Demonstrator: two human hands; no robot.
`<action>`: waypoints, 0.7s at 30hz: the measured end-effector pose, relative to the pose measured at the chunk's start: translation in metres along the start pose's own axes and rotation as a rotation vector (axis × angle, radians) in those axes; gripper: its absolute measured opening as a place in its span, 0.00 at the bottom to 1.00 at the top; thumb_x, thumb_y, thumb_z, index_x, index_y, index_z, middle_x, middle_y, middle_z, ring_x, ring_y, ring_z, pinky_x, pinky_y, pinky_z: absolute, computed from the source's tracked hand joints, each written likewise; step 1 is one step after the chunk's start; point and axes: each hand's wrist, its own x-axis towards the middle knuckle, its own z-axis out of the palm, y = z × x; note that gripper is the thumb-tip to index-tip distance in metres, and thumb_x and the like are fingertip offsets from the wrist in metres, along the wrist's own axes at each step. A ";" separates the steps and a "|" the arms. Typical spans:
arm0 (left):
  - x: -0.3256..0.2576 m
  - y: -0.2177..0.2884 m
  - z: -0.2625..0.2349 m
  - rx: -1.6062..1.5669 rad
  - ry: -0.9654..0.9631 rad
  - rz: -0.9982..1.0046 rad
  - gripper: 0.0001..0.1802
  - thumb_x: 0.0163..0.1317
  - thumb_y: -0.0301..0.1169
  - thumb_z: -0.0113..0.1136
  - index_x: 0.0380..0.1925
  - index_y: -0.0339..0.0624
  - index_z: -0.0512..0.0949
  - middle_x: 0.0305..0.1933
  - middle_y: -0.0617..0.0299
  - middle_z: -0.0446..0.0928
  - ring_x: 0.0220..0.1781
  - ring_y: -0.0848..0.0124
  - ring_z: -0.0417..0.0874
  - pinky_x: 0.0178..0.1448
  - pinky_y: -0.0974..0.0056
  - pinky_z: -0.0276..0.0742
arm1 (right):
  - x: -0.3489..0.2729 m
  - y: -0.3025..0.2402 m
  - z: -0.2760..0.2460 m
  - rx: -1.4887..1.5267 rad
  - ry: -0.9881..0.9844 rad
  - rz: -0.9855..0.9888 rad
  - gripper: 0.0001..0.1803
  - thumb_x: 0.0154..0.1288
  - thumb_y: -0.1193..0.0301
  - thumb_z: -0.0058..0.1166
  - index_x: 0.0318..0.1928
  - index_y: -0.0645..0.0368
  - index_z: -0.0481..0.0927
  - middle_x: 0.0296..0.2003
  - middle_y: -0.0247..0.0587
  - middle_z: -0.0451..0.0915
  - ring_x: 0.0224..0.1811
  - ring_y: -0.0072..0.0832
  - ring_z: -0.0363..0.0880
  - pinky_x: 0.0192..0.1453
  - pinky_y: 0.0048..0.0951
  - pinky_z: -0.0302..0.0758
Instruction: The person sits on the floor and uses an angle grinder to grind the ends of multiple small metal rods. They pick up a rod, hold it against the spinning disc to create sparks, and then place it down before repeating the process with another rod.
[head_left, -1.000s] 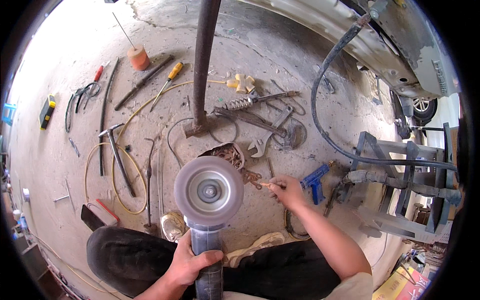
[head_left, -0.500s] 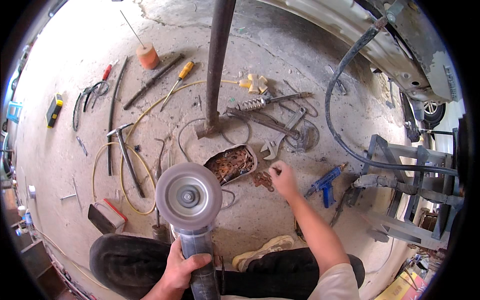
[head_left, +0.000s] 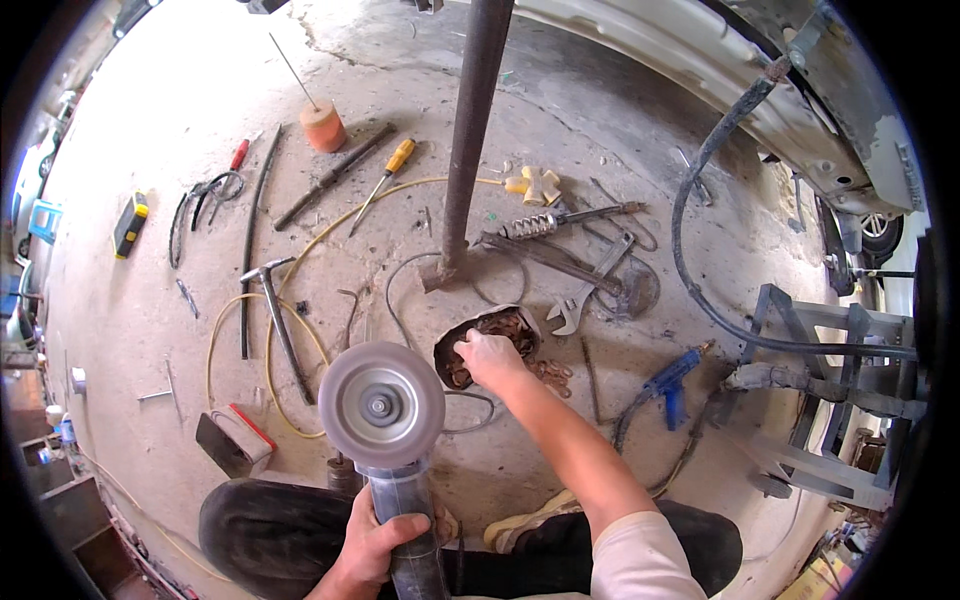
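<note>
My left hand (head_left: 378, 540) is closed around the grey body of an angle grinder (head_left: 405, 490), held upright with its round grinding disc (head_left: 383, 405) turned toward me. My right hand (head_left: 490, 358) reaches over an open, cut-off container (head_left: 538, 335) filled with rusty metal pieces (head_left: 512, 328). Its fingers are curled together at the container's left part; what they hold, if anything, is hidden. A small heap of rusty links (head_left: 553, 377) lies on the floor just right of the container.
An upright metal pole (head_left: 468, 150) stands beyond the container. Around lie an adjustable wrench (head_left: 590, 287), a blue air gun (head_left: 672, 382), a hammer (head_left: 283, 320), a yellow-handled screwdriver (head_left: 385, 182) and a yellow cable (head_left: 330, 240). A metal frame (head_left: 850, 370) stands at right, below a black hose (head_left: 690, 230).
My right hand has moved left, from above the rusty heap on the floor to the container. My left hand still holds the angle grinder. The whole view has shifted slightly.
</note>
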 end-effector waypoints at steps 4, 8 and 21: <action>0.000 0.002 -0.004 0.002 0.019 -0.005 0.30 0.38 0.37 0.66 0.43 0.32 0.71 0.31 0.53 0.77 0.29 0.63 0.81 0.34 0.63 0.77 | 0.005 -0.003 0.009 0.036 0.103 0.023 0.13 0.60 0.66 0.57 0.44 0.54 0.75 0.36 0.45 0.77 0.35 0.43 0.82 0.36 0.43 0.79; -0.002 0.006 -0.002 -0.021 0.019 -0.019 0.30 0.38 0.36 0.66 0.43 0.32 0.71 0.30 0.53 0.77 0.29 0.64 0.80 0.34 0.63 0.77 | 0.012 -0.008 0.013 0.045 0.107 0.074 0.13 0.60 0.63 0.57 0.42 0.55 0.75 0.37 0.45 0.79 0.35 0.43 0.83 0.36 0.42 0.79; -0.004 0.007 -0.004 -0.023 -0.003 -0.014 0.31 0.38 0.37 0.66 0.43 0.32 0.70 0.30 0.52 0.77 0.29 0.63 0.81 0.34 0.63 0.78 | 0.024 -0.055 0.023 0.178 0.232 0.594 0.11 0.59 0.70 0.53 0.40 0.62 0.75 0.32 0.50 0.83 0.33 0.42 0.85 0.36 0.40 0.81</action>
